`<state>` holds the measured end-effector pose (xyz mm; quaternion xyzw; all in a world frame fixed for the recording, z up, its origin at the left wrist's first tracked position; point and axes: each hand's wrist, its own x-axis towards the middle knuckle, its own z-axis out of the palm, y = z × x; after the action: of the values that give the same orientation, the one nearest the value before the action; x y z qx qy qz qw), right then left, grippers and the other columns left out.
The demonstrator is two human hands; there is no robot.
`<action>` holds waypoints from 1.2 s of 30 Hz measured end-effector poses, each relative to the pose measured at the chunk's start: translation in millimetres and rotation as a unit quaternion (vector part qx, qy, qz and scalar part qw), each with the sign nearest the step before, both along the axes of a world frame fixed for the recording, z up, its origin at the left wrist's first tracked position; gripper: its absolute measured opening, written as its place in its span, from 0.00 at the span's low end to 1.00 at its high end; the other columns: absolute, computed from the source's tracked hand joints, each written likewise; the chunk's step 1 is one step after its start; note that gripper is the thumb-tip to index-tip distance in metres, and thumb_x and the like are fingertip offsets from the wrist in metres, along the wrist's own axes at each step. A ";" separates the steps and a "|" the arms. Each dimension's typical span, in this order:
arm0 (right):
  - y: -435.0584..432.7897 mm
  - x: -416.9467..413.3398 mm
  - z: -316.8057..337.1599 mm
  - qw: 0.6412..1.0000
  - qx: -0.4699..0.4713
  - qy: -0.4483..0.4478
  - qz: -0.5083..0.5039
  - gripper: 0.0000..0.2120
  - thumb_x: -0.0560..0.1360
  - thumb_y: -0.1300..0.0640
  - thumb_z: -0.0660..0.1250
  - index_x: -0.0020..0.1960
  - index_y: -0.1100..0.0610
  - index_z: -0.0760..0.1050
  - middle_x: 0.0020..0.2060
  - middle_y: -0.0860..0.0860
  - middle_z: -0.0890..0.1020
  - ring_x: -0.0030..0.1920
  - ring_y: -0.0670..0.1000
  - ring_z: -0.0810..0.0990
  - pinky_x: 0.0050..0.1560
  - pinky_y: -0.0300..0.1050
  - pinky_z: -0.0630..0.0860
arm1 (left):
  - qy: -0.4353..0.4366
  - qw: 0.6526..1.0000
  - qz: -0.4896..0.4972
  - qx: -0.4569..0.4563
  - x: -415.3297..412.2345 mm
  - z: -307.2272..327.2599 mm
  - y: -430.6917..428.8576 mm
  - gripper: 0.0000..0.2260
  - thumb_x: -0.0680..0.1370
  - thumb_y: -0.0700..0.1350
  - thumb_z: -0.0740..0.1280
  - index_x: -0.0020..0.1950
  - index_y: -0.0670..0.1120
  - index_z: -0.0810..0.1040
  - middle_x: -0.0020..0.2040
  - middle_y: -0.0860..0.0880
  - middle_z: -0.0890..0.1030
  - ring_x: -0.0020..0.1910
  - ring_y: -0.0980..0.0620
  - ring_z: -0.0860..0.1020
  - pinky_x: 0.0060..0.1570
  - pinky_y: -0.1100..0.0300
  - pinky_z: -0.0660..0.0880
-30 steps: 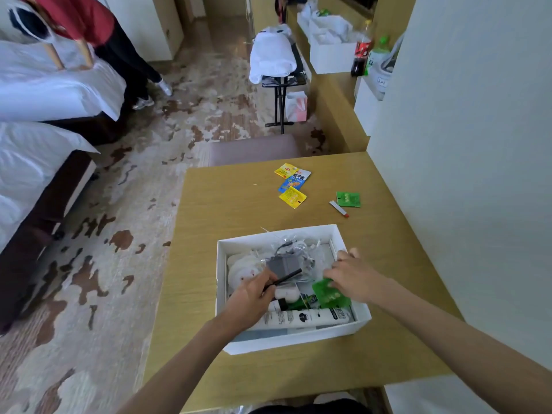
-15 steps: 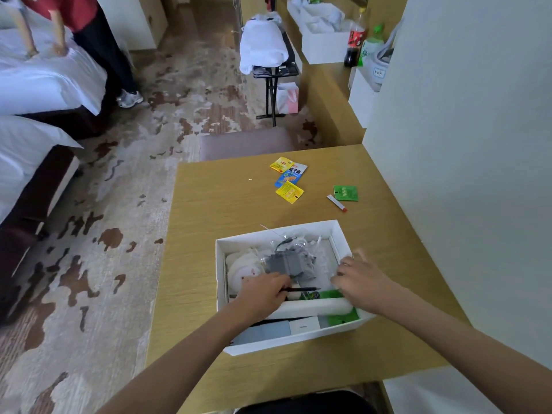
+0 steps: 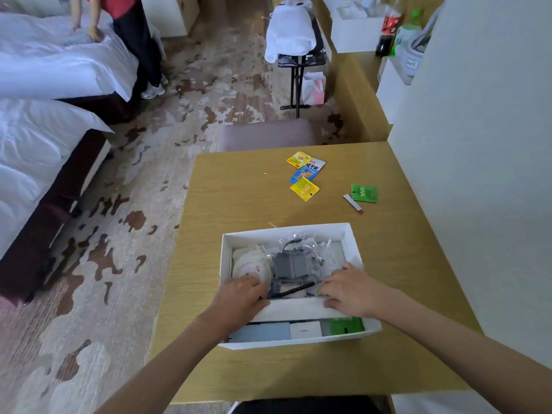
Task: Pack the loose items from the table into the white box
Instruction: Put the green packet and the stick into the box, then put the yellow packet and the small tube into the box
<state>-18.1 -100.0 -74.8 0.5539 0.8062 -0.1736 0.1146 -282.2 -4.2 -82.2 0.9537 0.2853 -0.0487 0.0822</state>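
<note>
Both hands are in the box [image 3: 286, 230], which sits open-topped on the table [image 3: 239, 204].
Left hand [image 3: 240, 297]: on the left end of a white strip [image 3: 294, 309] lying across the box's near half. Its fingers are bent down over the strip; can't tell whether they grip or just press.
Right hand [image 3: 348, 294]: on the strip's right end, fingers fairly flat and spread, pressing, with the thumb by the box's right wall.
A black stick [image 3: 295, 289] lies just beyond the strip, one end at the left fingertips. Can't tell if it's pinched.

Against the box's near wall, left to right: grey-blue sheet [image 3: 265, 331], white card [image 3: 304, 329], green packet [image 3: 348, 325].
In the box's far half: a grey block [image 3: 291, 265] in clear wrap at centre, and a white pad [image 3: 249, 264] to the left.

Loose on the table beyond the box's far wall:
- To the far right, a red-tipped stick [image 3: 353, 203] just beside a green sachet [image 3: 363, 193].
- Further out, a chain with edges touching — near yellow sachet [image 3: 304, 189], blue sachet [image 3: 307, 171], far yellow sachet [image 3: 299, 159].

Beyond the box, past the table edge, is a stool [image 3: 268, 134], then a stand [image 3: 297, 82] with a white cloth [image 3: 291, 28] on it.
Far left of the box are two beds [image 3: 44, 138], and a person [image 3: 128, 31] in a red top leans on the farther one.
</note>
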 end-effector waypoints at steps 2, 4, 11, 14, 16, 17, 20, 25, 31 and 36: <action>4.7 1.2 -1.0 1.000 -0.003 0.020 0.007 0.10 0.79 0.47 0.60 0.53 0.52 0.75 0.48 0.47 0.82 0.51 0.49 0.78 0.56 0.49 0.68 | 0.025 1.000 0.010 -0.006 0.9 3.0 0.7 0.13 0.79 0.54 0.59 0.56 0.48 0.76 0.54 0.49 0.79 0.54 0.47 0.77 0.50 0.54 0.73; 9.5 3.8 0.3 0.998 0.002 0.058 0.003 0.09 0.79 0.48 0.62 0.51 0.52 0.76 0.46 0.47 0.82 0.48 0.47 0.79 0.56 0.48 0.71 | 0.068 0.998 0.015 0.008 2.3 8.7 1.4 0.13 0.80 0.52 0.58 0.59 0.48 0.74 0.57 0.49 0.78 0.54 0.46 0.78 0.49 0.53 0.73; 38.9 45.2 18.6 0.967 0.085 0.219 -0.094 0.09 0.79 0.50 0.62 0.52 0.49 0.79 0.46 0.41 0.80 0.47 0.40 0.76 0.48 0.39 0.73 | 0.058 0.991 0.123 0.009 23.4 40.1 18.5 0.11 0.80 0.46 0.56 0.55 0.48 0.76 0.51 0.49 0.80 0.50 0.48 0.78 0.44 0.53 0.75; 57.3 66.1 24.5 0.934 0.119 0.299 -0.153 0.08 0.78 0.51 0.63 0.54 0.50 0.79 0.47 0.40 0.79 0.48 0.40 0.77 0.47 0.36 0.72 | -0.041 0.987 0.153 0.016 40.1 52.7 42.2 0.11 0.80 0.45 0.56 0.61 0.47 0.72 0.48 0.49 0.81 0.43 0.48 0.80 0.40 0.54 0.77; 74.6 82.8 26.2 0.912 0.141 0.323 -0.210 0.08 0.78 0.51 0.63 0.54 0.50 0.79 0.47 0.41 0.80 0.49 0.42 0.79 0.48 0.41 0.75 | -0.105 0.981 0.162 0.032 55.7 55.3 62.4 0.13 0.79 0.44 0.57 0.64 0.47 0.69 0.43 0.49 0.81 0.34 0.48 0.79 0.34 0.54 0.78; 83.8 91.9 23.7 0.897 0.159 0.330 -0.248 0.08 0.78 0.52 0.63 0.54 0.50 0.79 0.46 0.42 0.81 0.49 0.43 0.79 0.49 0.43 0.75 | -0.131 0.977 0.167 0.033 64.6 55.1 74.3 0.13 0.79 0.43 0.57 0.64 0.47 0.69 0.42 0.49 0.82 0.33 0.48 0.79 0.32 0.55 0.77; 108.5 114.0 6.7 0.846 0.209 0.319 -0.373 0.07 0.78 0.58 0.64 0.51 0.57 0.80 0.47 0.52 0.84 0.48 0.52 0.82 0.49 0.48 0.77 | -0.167 0.967 0.192 -0.010 94.1 46.3 114.9 0.12 0.78 0.44 0.56 0.61 0.47 0.70 0.45 0.47 0.82 0.35 0.44 0.79 0.32 0.56 0.75; 137.3 140.4 -33.6 0.843 0.136 0.212 -0.475 0.11 0.77 0.63 0.64 0.58 0.64 0.79 0.53 0.62 0.82 0.50 0.61 0.80 0.45 0.44 0.70 | -0.032 0.970 0.196 -0.141 133.4 8.8 170.6 0.14 0.78 0.44 0.57 0.63 0.49 0.71 0.62 0.46 0.77 0.59 0.43 0.75 0.56 0.49 0.74; 168.1 153.9 -61.7 0.890 0.009 0.092 -0.446 0.19 0.76 0.62 0.63 0.67 0.64 0.73 0.64 0.63 0.72 0.64 0.63 0.72 0.64 0.50 0.68 | 0.062 0.982 0.121 -0.133 178.6 -37.3 212.7 0.18 0.78 0.45 0.58 0.68 0.48 0.67 0.66 0.44 0.72 0.65 0.43 0.71 0.61 0.46 0.70; 164.6 156.6 -79.2 0.892 0.074 0.038 -0.445 0.10 0.77 0.58 0.61 0.49 0.64 0.77 0.49 0.61 0.78 0.47 0.62 0.78 0.48 0.55 0.76 | 0.125 0.991 0.027 -0.041 222.4 -63.6 239.0 0.28 0.78 0.44 0.59 0.76 0.47 0.53 0.77 0.47 0.56 0.73 0.44 0.60 0.61 0.45 0.68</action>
<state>138.4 64.6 -154.0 0.8543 0.4899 -0.1671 -0.0468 -59.8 234.7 -145.8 0.9278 0.3171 -0.1770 0.0857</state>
